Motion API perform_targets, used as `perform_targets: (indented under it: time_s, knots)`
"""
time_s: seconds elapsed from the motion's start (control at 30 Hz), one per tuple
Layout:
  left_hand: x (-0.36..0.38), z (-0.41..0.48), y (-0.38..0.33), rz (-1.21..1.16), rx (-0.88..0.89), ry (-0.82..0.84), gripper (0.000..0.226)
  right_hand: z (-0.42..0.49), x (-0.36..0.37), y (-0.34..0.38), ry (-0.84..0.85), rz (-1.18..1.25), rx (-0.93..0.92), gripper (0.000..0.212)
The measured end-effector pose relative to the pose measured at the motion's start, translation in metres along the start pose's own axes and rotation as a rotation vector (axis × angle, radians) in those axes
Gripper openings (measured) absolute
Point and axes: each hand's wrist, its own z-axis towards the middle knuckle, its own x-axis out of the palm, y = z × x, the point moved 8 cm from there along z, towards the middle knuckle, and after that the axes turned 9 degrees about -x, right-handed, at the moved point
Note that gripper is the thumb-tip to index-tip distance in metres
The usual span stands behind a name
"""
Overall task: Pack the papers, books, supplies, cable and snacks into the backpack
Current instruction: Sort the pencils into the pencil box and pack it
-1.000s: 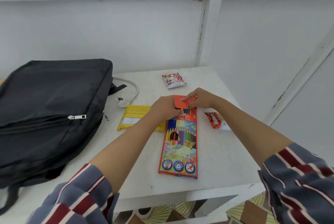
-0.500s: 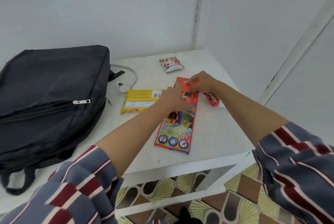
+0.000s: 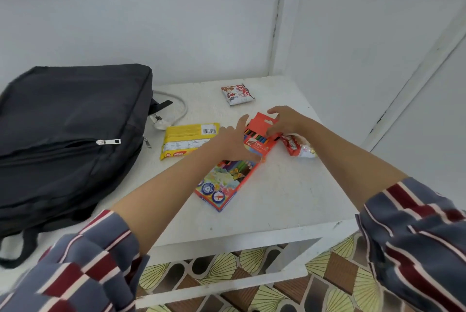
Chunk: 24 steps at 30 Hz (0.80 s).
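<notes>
A red box of coloured pencils (image 3: 227,180) lies slantwise on the white table (image 3: 277,200), its top flap raised so the pencil ends show. My left hand (image 3: 232,142) rests on the box's upper half with straight fingers. My right hand (image 3: 285,120) pinches the raised flap. The black backpack (image 3: 70,122) lies flat at the left with its zip drawn closed. A yellow snack pack (image 3: 186,135) sits beside the box, and a white cable with a plug (image 3: 174,110) curls by the backpack. A red and white snack bag (image 3: 237,95) lies at the back, and a red snack wrapper (image 3: 297,147) under my right wrist.
White walls close the table in at the back and right. The table's front edge runs just below the pencil box, with a patterned tile floor (image 3: 252,274) beneath. The backpack's strap (image 3: 22,248) hangs over the front left edge.
The pencil box has turned so its lower end points left. My left hand's fingers have straightened over it. My right hand still holds the flap, now lifted higher.
</notes>
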Motion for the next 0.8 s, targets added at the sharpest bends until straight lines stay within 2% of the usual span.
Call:
perform_targets:
  time_s: [0.13,0.57,0.8]
  knots:
    - [0.005,-0.003,0.002,-0.008,-0.039,-0.038,0.129,0.006,0.001,0.006,0.017,-0.006,-0.022,0.069]
    - [0.001,0.006,0.004,-0.088,-0.04,-0.101,0.125,0.009,0.013,0.017,0.156,0.002,-0.057,0.072]
    - [0.002,0.01,0.008,-0.101,-0.04,-0.073,0.125,0.001,0.01,0.019,0.248,0.075,-0.022,0.056]
